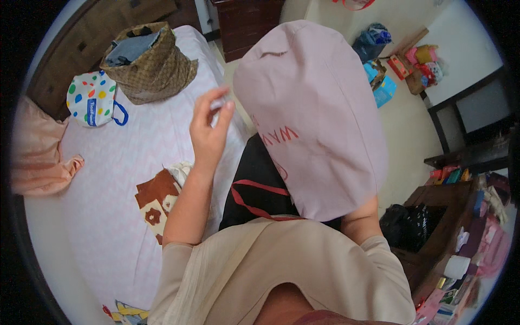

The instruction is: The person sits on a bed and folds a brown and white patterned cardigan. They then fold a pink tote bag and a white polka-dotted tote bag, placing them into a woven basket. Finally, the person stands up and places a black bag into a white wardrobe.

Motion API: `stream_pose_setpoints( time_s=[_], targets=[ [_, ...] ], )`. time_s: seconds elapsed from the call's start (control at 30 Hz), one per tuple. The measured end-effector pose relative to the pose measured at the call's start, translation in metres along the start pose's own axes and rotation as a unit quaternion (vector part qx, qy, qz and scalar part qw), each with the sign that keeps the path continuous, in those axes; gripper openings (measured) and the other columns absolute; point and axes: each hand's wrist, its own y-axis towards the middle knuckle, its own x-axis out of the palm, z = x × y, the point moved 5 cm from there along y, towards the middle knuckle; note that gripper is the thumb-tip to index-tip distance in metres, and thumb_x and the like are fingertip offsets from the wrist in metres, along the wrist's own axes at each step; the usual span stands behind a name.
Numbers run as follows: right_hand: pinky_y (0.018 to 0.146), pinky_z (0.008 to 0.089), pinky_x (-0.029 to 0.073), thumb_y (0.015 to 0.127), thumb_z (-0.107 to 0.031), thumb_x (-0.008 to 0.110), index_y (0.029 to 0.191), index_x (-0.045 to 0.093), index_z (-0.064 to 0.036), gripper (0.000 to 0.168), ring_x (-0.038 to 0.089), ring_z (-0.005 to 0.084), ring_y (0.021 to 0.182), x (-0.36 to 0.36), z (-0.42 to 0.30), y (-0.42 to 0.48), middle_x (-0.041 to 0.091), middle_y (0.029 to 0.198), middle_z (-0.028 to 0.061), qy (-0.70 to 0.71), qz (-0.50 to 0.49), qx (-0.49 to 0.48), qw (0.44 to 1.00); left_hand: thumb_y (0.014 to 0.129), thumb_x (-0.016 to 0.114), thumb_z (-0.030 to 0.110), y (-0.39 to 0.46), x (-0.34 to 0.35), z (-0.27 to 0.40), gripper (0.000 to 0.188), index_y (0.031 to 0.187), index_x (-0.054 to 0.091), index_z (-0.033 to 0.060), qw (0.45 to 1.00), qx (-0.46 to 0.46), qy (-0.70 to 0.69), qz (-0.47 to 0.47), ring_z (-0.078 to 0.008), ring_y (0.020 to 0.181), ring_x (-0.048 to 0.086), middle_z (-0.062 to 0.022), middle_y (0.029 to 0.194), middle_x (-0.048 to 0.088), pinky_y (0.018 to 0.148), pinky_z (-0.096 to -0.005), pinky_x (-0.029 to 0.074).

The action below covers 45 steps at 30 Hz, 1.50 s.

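Note:
A large pale pink fabric bag (pixel 317 105) with red lettering hangs in front of me, bulging and creased. My right forearm goes behind or into its lower end, so the right hand is hidden by the fabric. Raised to the left of the bag, my left hand (pixel 211 118) has its thumb and fingers apart, with a small whitish patch between them that is too blurred to name. A red strap (pixel 248 203) lies over the black cloth on my lap. Brown and cream patterned cloth pieces (pixel 156 199) rest on the bed beside my left forearm.
The bed (pixel 118 162) on the left bears a brown woven bag (pixel 154 77) stuffed with denim, a dotted white bag (pixel 91 99) and peach fabric (pixel 44 150). A dark wooden cabinet (pixel 248 24) stands ahead. Boxes and bags are on the floor at right, near a cluttered brown table (pixel 438 195).

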Motion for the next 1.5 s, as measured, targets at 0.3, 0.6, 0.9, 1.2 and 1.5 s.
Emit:
stream_pose_setpoints(
  time_s=[0.3,0.6,0.9,1.2,1.5],
  targets=[
    [0.093,0.0445,0.044,0.084,-0.042,0.054,0.119,0.054,-0.003,0.052,0.056,0.0299,0.108,-0.007,-0.009,0.001,0.059,0.116,0.0145,0.027,0.021,-0.006,0.999,0.086,0.067,0.028,0.012,0.052,-0.012,0.043,0.120,0.058,0.0029,0.976,-0.070,-0.133,-0.158,-0.0164,0.102,0.057,-0.0057,0.113,0.061,0.090,-0.0272,0.044],
    [0.094,0.0450,0.043,0.086,-0.048,0.051,0.123,0.051,-0.002,0.059,0.054,0.0299,0.111,-0.012,-0.003,0.006,0.057,0.120,0.0145,0.066,0.029,0.021,0.997,0.089,0.064,0.022,-0.025,0.021,-0.034,0.024,0.095,0.067,-0.0010,0.975,-0.115,0.013,-0.192,-0.0086,0.076,0.055,-0.0020,0.081,0.061,0.067,-0.0244,0.044],
    [0.096,0.0454,0.042,0.087,-0.055,0.048,0.128,0.049,-0.002,0.067,0.053,0.0299,0.113,0.022,0.062,0.008,0.056,0.124,0.0145,0.120,-0.053,0.217,0.967,0.093,0.060,0.025,0.006,-0.063,-0.039,0.031,0.108,0.064,-0.0017,0.961,-0.234,-0.124,0.080,-0.0113,0.076,0.060,-0.0040,0.092,0.066,0.070,-0.0250,0.048],
    [0.097,0.0458,0.042,0.089,-0.061,0.045,0.132,0.046,-0.001,0.075,0.052,0.0299,0.115,-0.008,0.033,0.067,0.054,0.128,0.0145,0.356,0.068,0.127,0.923,0.096,0.052,0.030,-0.040,-0.111,-0.112,0.041,0.122,0.056,-0.0018,0.901,-0.327,-0.263,0.109,-0.0113,0.102,0.054,-0.0077,0.116,0.060,0.083,-0.0268,0.045],
    [0.091,0.0399,0.047,0.083,-0.024,0.071,0.118,0.054,0.003,0.047,0.059,0.0249,0.103,-0.012,0.028,0.062,0.061,0.111,0.0131,0.079,0.112,0.073,0.988,0.090,0.057,0.009,-0.095,-0.073,-0.185,0.032,0.120,0.055,-0.0012,0.950,-0.310,-0.008,-0.047,-0.0179,0.107,0.055,-0.0106,0.121,0.058,0.094,-0.0289,0.042]
  ],
)
